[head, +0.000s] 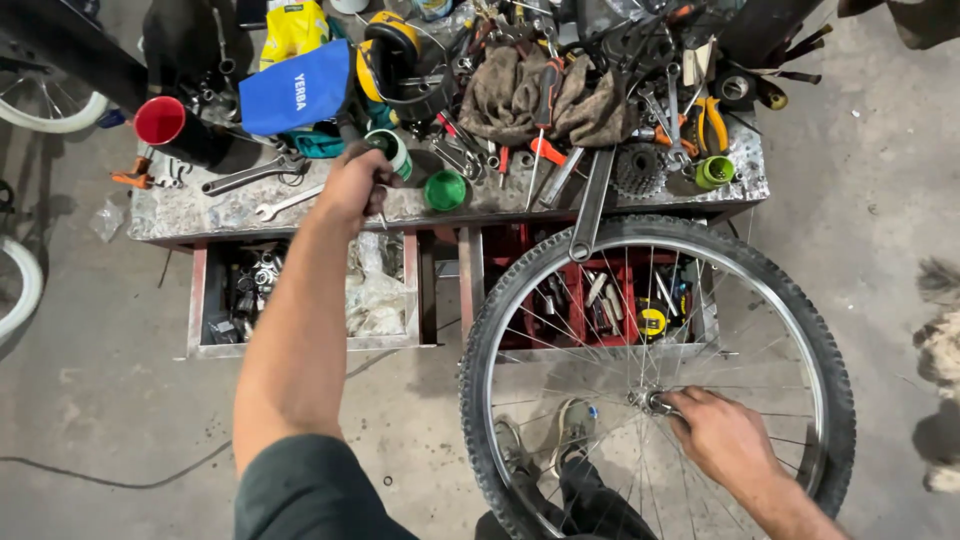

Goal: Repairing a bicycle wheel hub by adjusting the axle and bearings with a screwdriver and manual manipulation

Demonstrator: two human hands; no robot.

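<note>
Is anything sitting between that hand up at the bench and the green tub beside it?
Nothing visible stands between them. The left hand is closed on a small tool at the front edge of the workbench, and the green tub sits just beside it with only bare benchtop in the gap. The right hand holds the wheel hub, away from both.

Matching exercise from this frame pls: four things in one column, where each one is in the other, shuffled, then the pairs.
Things:
1. left hand
2. right hand
3. green cup
4. sprocket cluster

Places:
A. on the workbench front edge, beside the left hand
B. at the hub of the bicycle wheel
C. on the bench just beyond the top of the tyre
D. stretched out to the bench, closed around a small tool

Pairs: 1-D, 2-B, 3-A, 4-C
</note>
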